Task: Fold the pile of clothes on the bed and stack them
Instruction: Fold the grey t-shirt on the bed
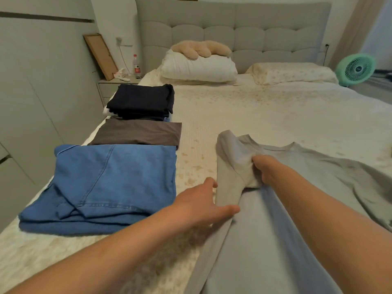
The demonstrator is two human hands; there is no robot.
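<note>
Now your right hand (264, 170) grips the folded-in sleeve of one pale grey cotton T-shirt (275, 219) spread on the bed (265, 107); your left hand (201, 205), fingers straight, presses its edge. Three folded piles lie left: blue denim (114, 183), brown (137, 132), dark navy (142, 101).

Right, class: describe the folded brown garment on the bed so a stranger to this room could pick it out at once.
Start at the bed with the padded grey headboard and follow its left edge, where folded clothes lie in a row. The brown garment is the middle one, between the dark navy stack and the blue denim. It alone is a single flat brown-grey rectangle.
</note>
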